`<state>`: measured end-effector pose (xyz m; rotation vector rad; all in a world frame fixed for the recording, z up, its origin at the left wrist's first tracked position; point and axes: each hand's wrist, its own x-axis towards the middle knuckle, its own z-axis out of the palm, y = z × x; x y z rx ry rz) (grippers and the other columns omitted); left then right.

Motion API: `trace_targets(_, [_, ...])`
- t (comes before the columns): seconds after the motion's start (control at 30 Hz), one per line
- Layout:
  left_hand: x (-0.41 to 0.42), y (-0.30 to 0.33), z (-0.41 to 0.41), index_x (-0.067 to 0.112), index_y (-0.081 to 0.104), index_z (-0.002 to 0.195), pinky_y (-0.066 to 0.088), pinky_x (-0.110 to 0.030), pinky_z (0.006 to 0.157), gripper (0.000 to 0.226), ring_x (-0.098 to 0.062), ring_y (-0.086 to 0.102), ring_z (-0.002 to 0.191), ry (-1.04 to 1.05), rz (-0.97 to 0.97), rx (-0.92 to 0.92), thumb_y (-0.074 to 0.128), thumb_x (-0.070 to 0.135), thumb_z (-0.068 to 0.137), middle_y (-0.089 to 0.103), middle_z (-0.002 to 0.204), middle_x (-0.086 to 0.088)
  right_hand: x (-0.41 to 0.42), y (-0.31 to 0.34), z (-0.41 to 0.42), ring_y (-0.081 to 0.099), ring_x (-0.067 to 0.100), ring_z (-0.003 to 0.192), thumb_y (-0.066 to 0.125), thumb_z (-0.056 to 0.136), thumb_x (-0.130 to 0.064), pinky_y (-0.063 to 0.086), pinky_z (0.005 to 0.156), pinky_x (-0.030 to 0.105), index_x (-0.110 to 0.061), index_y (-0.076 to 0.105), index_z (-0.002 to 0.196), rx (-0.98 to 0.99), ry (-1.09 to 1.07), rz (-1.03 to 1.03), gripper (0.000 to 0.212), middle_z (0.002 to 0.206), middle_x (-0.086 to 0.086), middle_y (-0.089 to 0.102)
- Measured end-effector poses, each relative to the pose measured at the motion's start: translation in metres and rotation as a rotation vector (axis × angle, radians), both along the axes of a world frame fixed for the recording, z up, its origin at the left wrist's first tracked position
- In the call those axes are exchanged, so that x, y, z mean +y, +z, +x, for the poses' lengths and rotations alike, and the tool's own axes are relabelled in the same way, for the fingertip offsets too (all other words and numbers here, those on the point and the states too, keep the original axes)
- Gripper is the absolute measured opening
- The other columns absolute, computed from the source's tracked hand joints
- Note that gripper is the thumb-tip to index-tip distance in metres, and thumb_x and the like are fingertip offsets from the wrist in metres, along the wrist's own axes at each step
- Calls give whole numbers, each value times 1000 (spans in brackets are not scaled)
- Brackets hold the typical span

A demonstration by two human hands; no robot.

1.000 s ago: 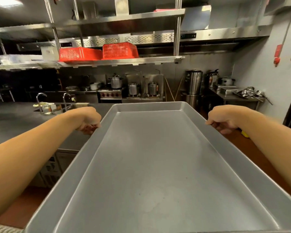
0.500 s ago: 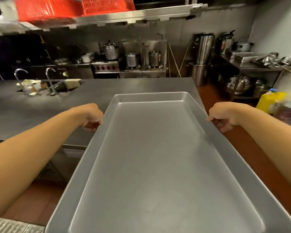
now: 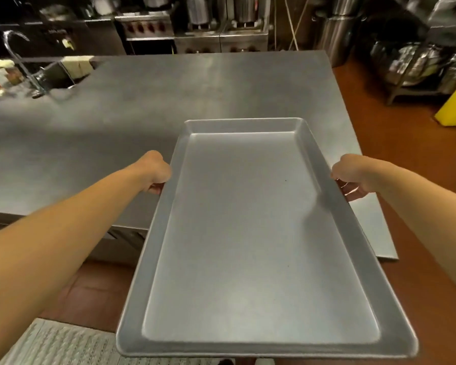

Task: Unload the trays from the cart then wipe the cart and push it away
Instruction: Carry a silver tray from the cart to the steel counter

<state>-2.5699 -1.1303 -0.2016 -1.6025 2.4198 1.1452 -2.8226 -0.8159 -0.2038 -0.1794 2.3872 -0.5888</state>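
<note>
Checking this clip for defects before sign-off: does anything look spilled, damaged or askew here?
Nothing stands out. The tray is empty, undented, gripped by left hand and right hand over the steel counter. Background too blurred to judge.

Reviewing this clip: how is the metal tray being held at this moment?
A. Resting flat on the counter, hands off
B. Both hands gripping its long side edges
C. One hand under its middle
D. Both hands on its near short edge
B: the left hand grips the left long edge of the tray and the right hand grips the right one, with the tray's far end over the steel counter.
</note>
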Motion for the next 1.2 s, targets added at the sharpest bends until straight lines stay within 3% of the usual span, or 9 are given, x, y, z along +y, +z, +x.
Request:
trace_targets(0.17, [-42, -40, -51, 2, 59, 76, 56, -36, 56, 16, -29, 64, 64, -40, 49, -1, 67, -6, 87, 63, 74, -16, -30, -34, -40, 61, 31, 73, 49, 103, -6, 52, 57, 38, -3, 55, 96, -24, -49, 10, 9, 90, 16, 60])
trace_targets(0.33, [-82, -64, -114, 1, 57, 72, 53, -30, 39, 20, -28, 61, 57, -104, 68, -8, 68, -7, 87, 61, 73, -19, -58, -54, -80, 61, 30, 73, 47, 103, -7, 53, 58, 39, -6, 53, 89, -21, -130, 16, 15, 90, 15, 60])
trace_targets(0.47, [-112, -90, -159, 1, 56, 67, 50, -30, 42, 24, -28, 55, 48, -119, 67, -9, 72, -6, 83, 54, 61, -14, -80, -76, -113, 63, 29, 74, 48, 103, -8, 56, 65, 42, -7, 53, 88, 5, -210, -24, 16, 88, 13, 62])
trace_targets(0.53, [-132, -112, -181, -9, 64, 83, 57, -41, 49, 15, -32, 64, 54, -111, 50, -13, 76, -1, 78, 60, 67, -16, -90, -93, -130, 65, 29, 77, 49, 102, -7, 57, 64, 41, -7, 54, 89, 1, -242, -27, 14, 90, 13, 64])
trace_targets(0.67, [-187, -188, -218, -4, 70, 86, 58, -63, 55, 27, -42, 74, 64, -87, 15, -67, 78, 11, 65, 74, 87, -24, -100, -128, -153, 66, 31, 84, 50, 102, -6, 60, 70, 45, -6, 56, 97, -8, -291, -48, 9, 97, 14, 65])
trace_targets(0.8, [-150, -171, -232, -6, 69, 98, 61, -56, 59, 21, -40, 71, 74, -74, -78, -80, 71, 3, 79, 70, 92, -19, -110, -159, -175, 67, 31, 79, 50, 97, 1, 58, 59, 40, -8, 56, 87, -6, -358, -99, 15, 105, 18, 69])
trace_targets(1.03, [-161, -204, -263, -4, 73, 101, 62, -54, 82, 22, -39, 73, 93, -104, -206, -112, 59, 5, 88, 73, 104, -22, -122, -197, -203, 71, 38, 93, 50, 91, 1, 62, 73, 52, -10, 55, 88, 37, -426, -119, 12, 114, 22, 68])
trace_targets(1.2, [-169, -219, -275, -2, 75, 98, 61, -51, 85, 22, -36, 73, 94, -98, -217, -81, 58, 5, 86, 74, 102, -22, -131, -211, -218, 72, 39, 96, 52, 87, -2, 62, 76, 54, -12, 54, 81, 57, -446, -124, 11, 112, 20, 69])
